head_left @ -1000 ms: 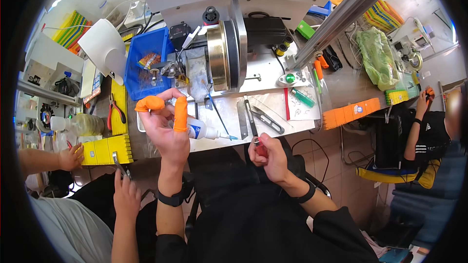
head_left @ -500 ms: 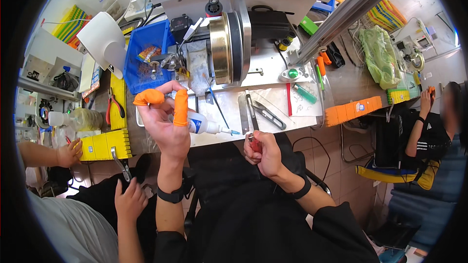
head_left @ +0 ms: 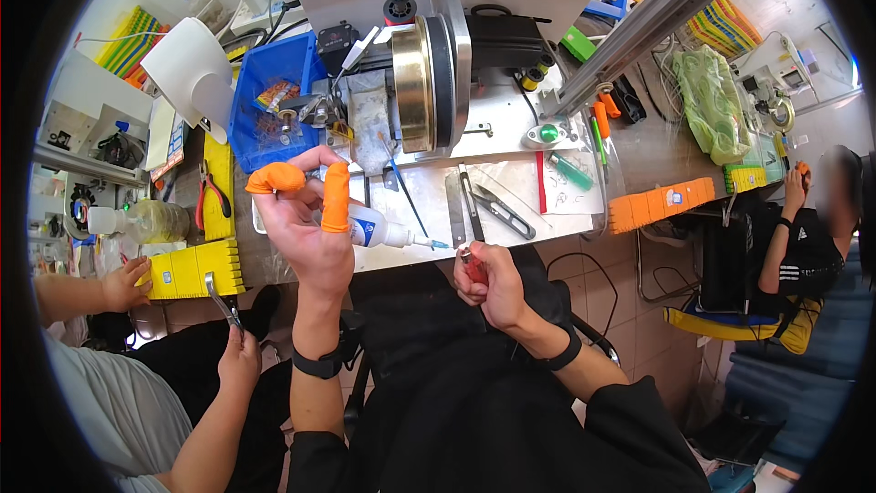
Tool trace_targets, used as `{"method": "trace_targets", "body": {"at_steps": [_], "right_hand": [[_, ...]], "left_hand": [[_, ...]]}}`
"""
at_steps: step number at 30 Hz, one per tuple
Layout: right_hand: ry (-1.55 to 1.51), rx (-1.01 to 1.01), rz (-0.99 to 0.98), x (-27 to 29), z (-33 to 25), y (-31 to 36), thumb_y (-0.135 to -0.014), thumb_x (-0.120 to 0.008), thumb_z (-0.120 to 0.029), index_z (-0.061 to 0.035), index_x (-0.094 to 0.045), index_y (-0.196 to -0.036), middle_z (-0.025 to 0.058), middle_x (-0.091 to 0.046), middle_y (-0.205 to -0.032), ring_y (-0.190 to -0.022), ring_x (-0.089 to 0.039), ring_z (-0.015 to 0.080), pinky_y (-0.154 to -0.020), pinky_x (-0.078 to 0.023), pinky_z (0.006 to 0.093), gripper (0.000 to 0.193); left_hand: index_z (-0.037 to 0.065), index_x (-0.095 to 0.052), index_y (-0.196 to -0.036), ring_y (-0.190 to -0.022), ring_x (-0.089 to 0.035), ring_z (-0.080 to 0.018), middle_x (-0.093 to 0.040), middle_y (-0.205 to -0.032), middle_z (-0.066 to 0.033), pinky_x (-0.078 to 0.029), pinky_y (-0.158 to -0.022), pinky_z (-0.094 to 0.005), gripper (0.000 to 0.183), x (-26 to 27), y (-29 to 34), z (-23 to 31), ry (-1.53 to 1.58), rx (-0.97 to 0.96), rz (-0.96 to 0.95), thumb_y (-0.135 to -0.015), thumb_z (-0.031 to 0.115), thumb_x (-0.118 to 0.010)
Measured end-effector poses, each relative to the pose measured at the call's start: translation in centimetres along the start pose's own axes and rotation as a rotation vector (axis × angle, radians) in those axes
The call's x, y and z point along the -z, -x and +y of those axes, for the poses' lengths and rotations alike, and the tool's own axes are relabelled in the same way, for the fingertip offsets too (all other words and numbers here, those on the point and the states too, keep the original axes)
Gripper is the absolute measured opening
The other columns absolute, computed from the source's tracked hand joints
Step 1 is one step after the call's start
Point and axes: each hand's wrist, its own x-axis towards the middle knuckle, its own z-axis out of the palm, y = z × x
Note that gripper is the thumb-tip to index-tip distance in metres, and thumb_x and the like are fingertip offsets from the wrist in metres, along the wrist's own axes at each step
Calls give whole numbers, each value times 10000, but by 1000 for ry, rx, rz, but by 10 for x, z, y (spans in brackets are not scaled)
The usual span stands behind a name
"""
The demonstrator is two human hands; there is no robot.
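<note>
Left forearm [head_left: 317,397] is pretty much vertical, with the left hand [head_left: 308,219] up top, fingers bent. Right forearm [head_left: 570,361] angles in from the lower right, and the right hand [head_left: 490,285] is lower, fingers curled in tight. Hands aren't touching.

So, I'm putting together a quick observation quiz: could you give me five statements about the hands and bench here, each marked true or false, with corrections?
1. The left hand holds a white bottle. True.
2. All of the left hand's digits are bare. False: orange finger covers sit on two of them.
3. The right hand is closed around a red object. True.
4. The bottle's tip points away from the right hand. False: the thin tip points toward it.
5. The red-handled pliers lie to the left of the blue bin. True.
</note>
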Motion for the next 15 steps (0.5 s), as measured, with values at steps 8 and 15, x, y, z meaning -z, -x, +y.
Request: {"method": "trace_targets", "body": {"at_steps": [8,15], "right_hand": [[12,-2,-5,0,1,1,-964,-373,-370,-38,-457,-606,-53,-267,-473,-418,-199,60,-413,-167,241,496],[3,1,-13,2,0,0,-979,-365,-367,-39,-456,-603,-48,-280,-473,-414,-209,58,-414,-171,242,508]], "left_hand": [[74,-370,-1077,-650,-522,-44,-614,-1043,-126,-460,-612,-189,374,2,0,0,-28,-9,-7,-864,-50,-652],[76,-372,-1067,-648,-514,-41,-614,-1031,-123,-454,-609,-188,371,0,-2,-1,-7,-15,0,-862,-51,-654]]}}
